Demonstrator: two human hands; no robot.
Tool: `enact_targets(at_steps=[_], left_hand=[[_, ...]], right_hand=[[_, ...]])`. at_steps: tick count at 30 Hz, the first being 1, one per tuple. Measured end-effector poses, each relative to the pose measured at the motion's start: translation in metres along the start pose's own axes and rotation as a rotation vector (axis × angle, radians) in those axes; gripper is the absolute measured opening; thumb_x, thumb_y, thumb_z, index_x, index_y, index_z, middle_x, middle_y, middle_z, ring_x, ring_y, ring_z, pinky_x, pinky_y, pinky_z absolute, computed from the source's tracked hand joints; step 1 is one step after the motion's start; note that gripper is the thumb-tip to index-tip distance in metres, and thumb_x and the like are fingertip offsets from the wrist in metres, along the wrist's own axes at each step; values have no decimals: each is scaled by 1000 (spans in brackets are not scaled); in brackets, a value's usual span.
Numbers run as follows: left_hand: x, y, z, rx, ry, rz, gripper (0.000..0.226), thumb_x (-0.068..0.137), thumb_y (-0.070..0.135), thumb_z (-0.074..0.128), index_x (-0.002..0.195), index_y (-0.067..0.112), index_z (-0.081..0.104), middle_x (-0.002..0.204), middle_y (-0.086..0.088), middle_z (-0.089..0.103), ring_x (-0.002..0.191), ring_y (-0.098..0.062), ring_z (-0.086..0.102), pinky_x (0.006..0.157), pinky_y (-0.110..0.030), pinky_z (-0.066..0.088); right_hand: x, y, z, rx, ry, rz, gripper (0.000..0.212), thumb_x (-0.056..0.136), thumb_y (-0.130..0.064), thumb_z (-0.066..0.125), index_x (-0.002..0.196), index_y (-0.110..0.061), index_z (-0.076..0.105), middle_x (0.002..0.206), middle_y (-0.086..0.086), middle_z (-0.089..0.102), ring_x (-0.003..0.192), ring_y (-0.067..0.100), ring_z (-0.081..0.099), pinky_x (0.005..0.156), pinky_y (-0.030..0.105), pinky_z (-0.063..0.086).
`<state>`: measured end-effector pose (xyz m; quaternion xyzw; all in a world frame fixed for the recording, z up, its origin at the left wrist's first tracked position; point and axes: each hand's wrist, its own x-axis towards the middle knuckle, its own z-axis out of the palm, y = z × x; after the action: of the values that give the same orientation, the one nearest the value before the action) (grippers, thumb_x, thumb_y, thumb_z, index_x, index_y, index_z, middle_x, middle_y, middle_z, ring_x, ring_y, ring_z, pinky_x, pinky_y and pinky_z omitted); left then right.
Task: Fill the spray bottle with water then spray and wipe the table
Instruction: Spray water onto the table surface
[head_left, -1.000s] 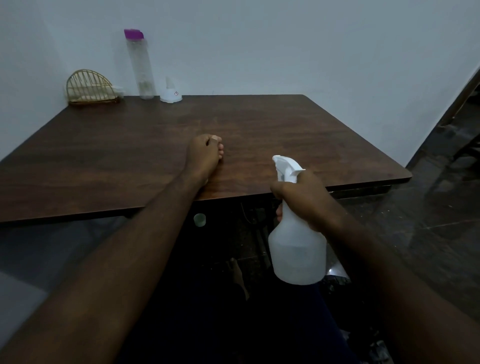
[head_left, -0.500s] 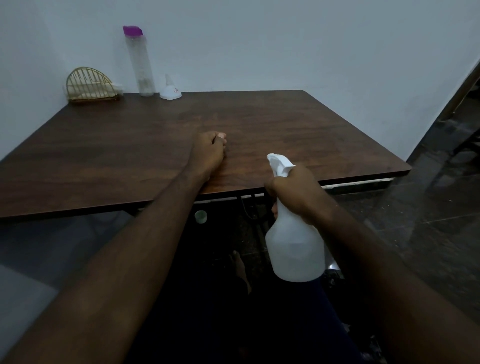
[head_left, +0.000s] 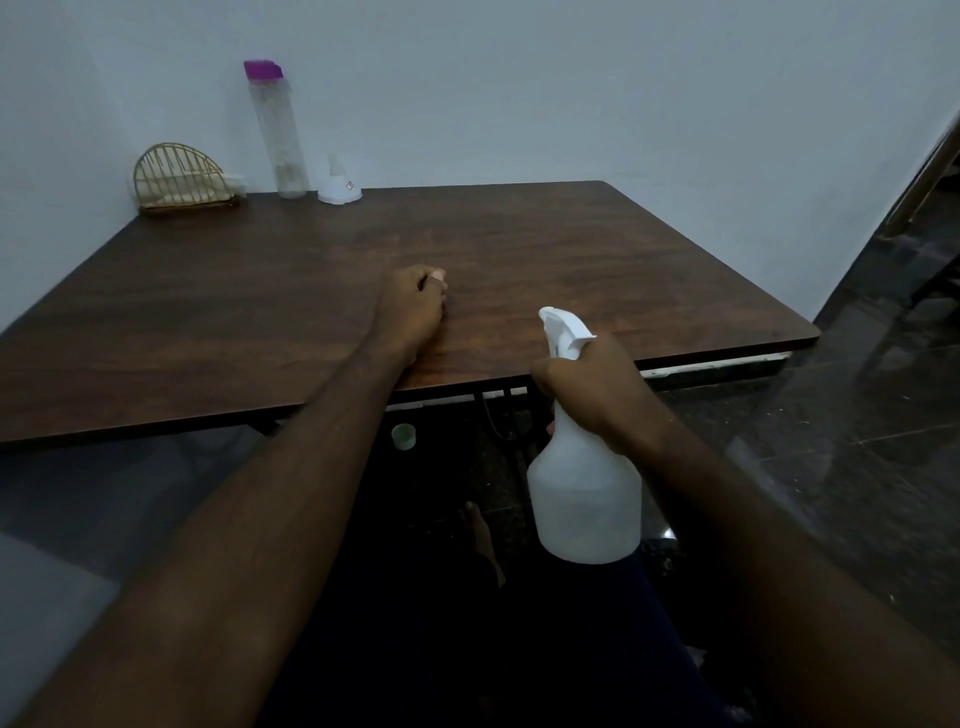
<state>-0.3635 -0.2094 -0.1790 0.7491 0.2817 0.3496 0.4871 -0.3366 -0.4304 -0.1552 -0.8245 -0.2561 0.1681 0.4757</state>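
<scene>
The right hand (head_left: 597, 389) wraps its grip tight around the neck of the white spray bottle (head_left: 584, 499), nozzle pointing away over the worktop (head_left: 260, 312) edge, body hanging below the grip. To its left, the left hand (head_left: 413, 312) rests on the worktop, fingers curled, holding nothing visible.

No text, brand or number is showing clearly enough to read. A small sticker with a reddish mark is sitting on the white funnel (head_left: 339, 187) at the far edge of the bench (head_left: 260, 291), too small to make out.
</scene>
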Motion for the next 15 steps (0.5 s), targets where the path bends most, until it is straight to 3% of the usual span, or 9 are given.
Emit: enact_targets(at_steps=[1,2,4,9,12,15], left_hand=[[1,0,0,6,3,-4,29,100,21,47,74,23,59,83,-6,65,77,-17,60,83,-42,54],[1,-1,0,9,6,-7,28,99,23,47,74,23,59,83,-6,66,77,-17,60,83,-42,54],[2,-2,0,12,13,-10,28,99,25,48,73,22,60,84,-8,67,77,-18,61,84,-44,53],[6,-6,-1,35,30,-5,25,97,28,50,74,24,60,91,-12,70,85,-23,65,87,-46,55],[6,-5,-3,36,27,-11,19,97,27,51,91,20,67,92,-5,69,88,-20,64,89,-41,54],[4,-3,-4,59,36,6,26,96,25,52,114,12,67,104,-5,69,98,-21,65,91,-36,52]], right_hand=[[0,0,0,-3,-9,-2,32,71,-12,58,102,-15,63,69,14,64,59,27,64,62,45,59],[0,0,0,-10,-12,-1,23,73,-11,59,95,-7,60,69,14,64,59,26,64,61,41,57],[1,1,2,-26,-3,-5,23,75,-10,60,91,7,60,69,15,63,60,28,63,60,40,55],[0,1,6,-49,9,-23,38,69,-14,58,104,-2,65,69,12,64,68,35,71,61,42,58],[0,2,5,-7,57,7,36,65,-15,59,95,4,65,75,21,69,74,40,71,65,50,60],[0,-1,5,-15,60,-5,27,70,-13,60,89,4,65,78,22,70,69,35,71,65,49,59]])
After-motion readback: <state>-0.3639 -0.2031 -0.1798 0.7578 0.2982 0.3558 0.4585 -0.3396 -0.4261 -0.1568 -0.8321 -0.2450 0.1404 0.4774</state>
